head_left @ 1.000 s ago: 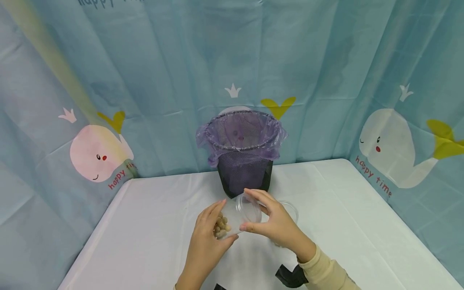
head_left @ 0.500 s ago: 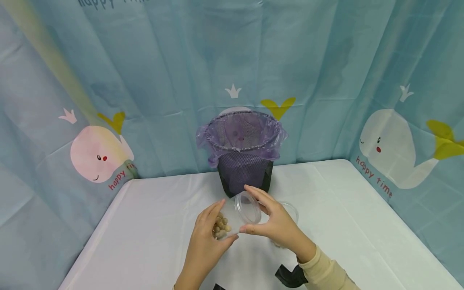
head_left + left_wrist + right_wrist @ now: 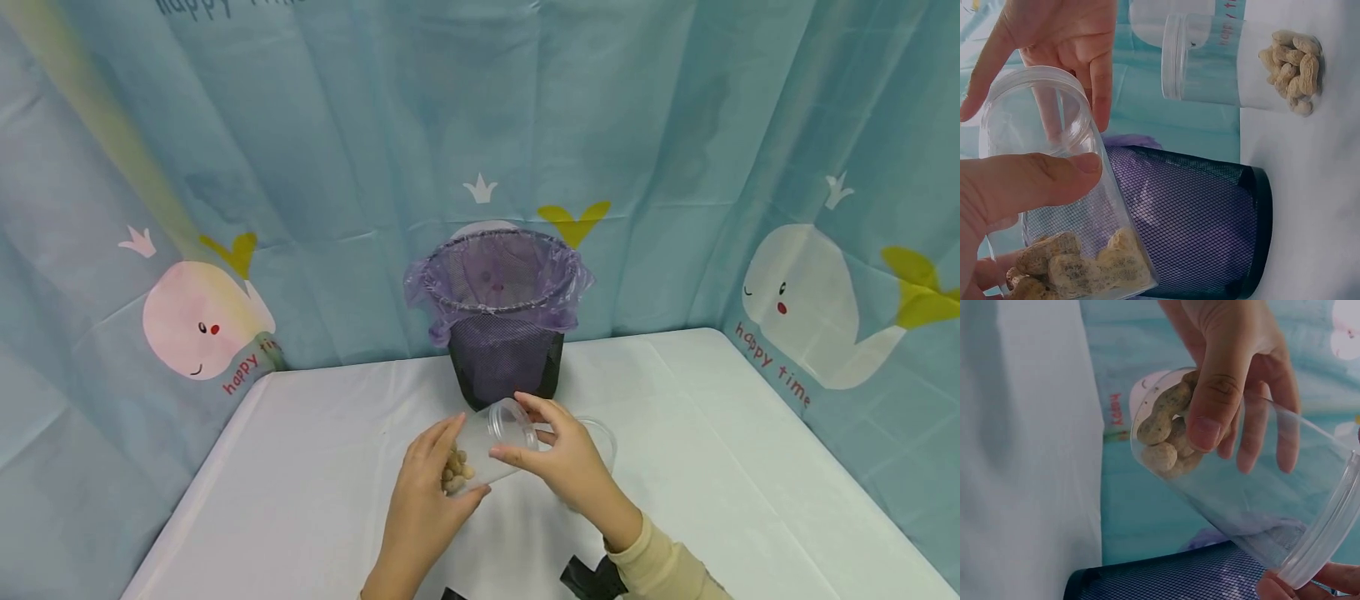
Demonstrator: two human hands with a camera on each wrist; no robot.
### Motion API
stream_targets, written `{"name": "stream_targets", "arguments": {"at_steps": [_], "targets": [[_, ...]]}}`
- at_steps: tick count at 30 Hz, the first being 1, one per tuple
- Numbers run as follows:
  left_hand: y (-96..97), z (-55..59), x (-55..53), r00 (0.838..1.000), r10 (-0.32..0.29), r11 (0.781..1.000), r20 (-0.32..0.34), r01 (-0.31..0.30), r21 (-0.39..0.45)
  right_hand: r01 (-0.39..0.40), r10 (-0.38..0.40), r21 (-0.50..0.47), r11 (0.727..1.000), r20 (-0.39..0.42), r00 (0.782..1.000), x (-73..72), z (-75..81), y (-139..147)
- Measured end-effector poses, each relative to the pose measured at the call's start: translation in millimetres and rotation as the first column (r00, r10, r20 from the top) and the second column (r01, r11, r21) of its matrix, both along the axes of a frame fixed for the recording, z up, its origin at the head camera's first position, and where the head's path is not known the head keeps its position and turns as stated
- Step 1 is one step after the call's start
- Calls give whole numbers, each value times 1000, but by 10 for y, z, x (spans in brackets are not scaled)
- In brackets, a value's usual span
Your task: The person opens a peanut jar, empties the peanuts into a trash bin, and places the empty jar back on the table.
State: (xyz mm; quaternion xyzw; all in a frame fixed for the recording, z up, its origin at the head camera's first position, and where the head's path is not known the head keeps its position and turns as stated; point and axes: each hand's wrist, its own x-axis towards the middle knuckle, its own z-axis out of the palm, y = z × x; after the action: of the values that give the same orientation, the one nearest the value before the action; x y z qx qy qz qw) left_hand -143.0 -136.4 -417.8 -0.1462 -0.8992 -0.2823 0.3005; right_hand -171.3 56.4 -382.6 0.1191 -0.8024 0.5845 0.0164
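Tilted on its side above the table, a clear plastic jar [image 3: 487,454] holds several unshelled peanuts [image 3: 1085,265] at its bottom end. My left hand [image 3: 429,492] grips the jar round its lower body, thumb along the near side. Around the ringed end my right hand [image 3: 573,462] curls its fingers and thumb, touching the edge in the right wrist view. I cannot tell whether that clear ring is a lid or the bare rim. A second clear jar [image 3: 1210,62] with peanuts inside stands on the table, mostly hidden behind my right hand in the head view.
A black mesh bin [image 3: 506,362] lined with a purple bag [image 3: 570,300] stands behind the hands, near the table's back edge. The table has a white cover [image 3: 300,500]. Blue printed curtains [image 3: 337,167] hang at the back and sides.
My right hand has turned at the jar's ringed end: its thumb has moved up and left, and its fingers curl more. The left hand keeps its hold.
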Motion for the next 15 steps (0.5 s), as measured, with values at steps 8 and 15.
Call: {"name": "stream_targets", "arguments": {"at_steps": [8, 15], "targets": [[3, 6, 11, 999, -3, 1000, -51, 3, -6, -12, 12, 0, 1000, 6, 1000, -6, 4, 5], [-4, 19, 24, 999, -7, 1000, -33, 7, 0, -100, 100, -1, 995, -48, 994, -22, 6, 32]]}}
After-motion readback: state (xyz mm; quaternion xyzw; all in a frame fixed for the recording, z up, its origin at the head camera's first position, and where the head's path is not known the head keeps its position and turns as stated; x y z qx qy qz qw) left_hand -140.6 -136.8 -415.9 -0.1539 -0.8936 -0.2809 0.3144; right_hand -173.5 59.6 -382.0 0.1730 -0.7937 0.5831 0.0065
